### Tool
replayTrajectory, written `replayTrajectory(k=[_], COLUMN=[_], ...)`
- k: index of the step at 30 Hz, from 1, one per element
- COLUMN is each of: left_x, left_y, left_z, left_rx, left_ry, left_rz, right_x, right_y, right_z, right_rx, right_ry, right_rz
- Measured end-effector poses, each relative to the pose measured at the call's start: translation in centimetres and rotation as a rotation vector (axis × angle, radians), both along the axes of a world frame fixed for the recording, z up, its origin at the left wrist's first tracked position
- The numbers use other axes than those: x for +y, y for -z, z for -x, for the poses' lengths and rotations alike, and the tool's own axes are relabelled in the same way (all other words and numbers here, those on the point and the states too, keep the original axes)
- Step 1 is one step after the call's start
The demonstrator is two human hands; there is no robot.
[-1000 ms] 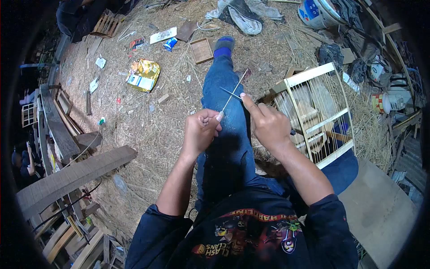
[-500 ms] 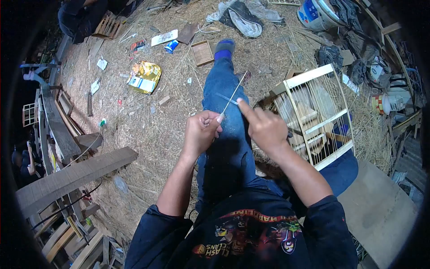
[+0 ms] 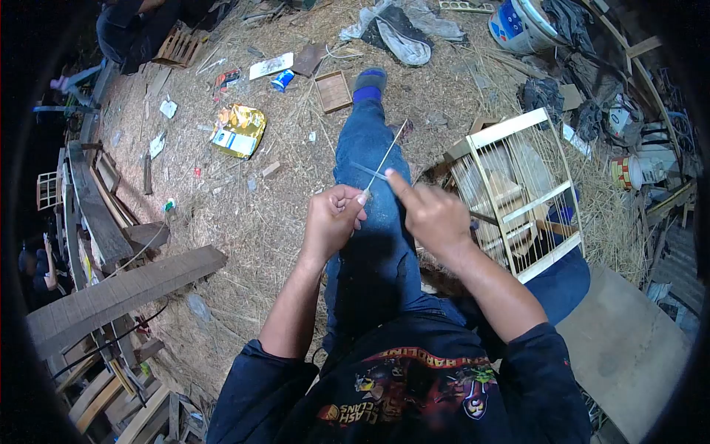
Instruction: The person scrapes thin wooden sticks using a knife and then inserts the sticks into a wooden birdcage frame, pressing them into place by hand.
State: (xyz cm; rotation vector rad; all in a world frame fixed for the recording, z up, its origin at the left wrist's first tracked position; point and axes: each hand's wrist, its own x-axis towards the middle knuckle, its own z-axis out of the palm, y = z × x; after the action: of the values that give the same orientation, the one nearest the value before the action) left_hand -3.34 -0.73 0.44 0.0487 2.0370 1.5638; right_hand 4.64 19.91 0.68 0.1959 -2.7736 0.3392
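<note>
My left hand (image 3: 334,220) is closed, with thumb and fingers pinching the near end of a thin pale stick (image 3: 387,156). The stick slants up and away to the right above my jeans leg (image 3: 370,137). Closed on a narrow knife (image 3: 367,170), my right hand (image 3: 436,216) has its index finger stretched along the tool, and the handle is hidden in the palm. The blade crosses the stick a little above my left fingertips. Beside my right forearm stands a cage (image 3: 518,192) of pale wood frame and thin bars.
Straw and shavings cover the ground, with a gold packet (image 3: 239,131) and a shallow wooden tray (image 3: 333,92) on it. A thick wooden beam (image 3: 126,288) juts in from the left. A bucket (image 3: 521,26) stands at the upper right. Another person (image 3: 133,33) sits at the upper left.
My right hand and the knife have slid slightly down and left along the stick, nearer my left fingers. My left hand and the stick stay nearly in place.
</note>
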Motion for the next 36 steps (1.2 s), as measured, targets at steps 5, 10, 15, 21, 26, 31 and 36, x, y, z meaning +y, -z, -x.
replayTrajectory(k=[5,10,15,21,26,31,36], left_x=[-0.1,0.1,0.2,0.1,0.1,0.1,0.1], left_y=[0.1,-0.1,0.0,0.2,0.1,0.7,0.6], left_z=[-0.1,-0.1,-0.2,-0.2,-0.2,-0.3,-0.3], left_rx=[0.005,0.033,0.000,0.011,0.030,0.030,0.019], left_ry=[0.000,-0.002,-0.006,-0.002,0.008,0.005,0.006], left_rz=[-0.016,-0.006,0.006,0.020,0.028,0.016,0.015], right_x=[-0.6,-0.3,-0.1,-0.6,0.1,0.9,0.4], right_y=[-0.1,0.2,0.0,0.2,0.2,0.1,0.2], right_z=[-0.6,0.0,-0.3,-0.7,0.3,0.8,0.2], right_rx=[0.006,0.015,-0.005,-0.026,0.017,0.013,-0.007], right_ry=[-0.062,0.010,-0.029,-0.049,-0.008,0.002,-0.055], right_rz=[0.017,0.004,-0.001,0.007,-0.024,0.013,0.017])
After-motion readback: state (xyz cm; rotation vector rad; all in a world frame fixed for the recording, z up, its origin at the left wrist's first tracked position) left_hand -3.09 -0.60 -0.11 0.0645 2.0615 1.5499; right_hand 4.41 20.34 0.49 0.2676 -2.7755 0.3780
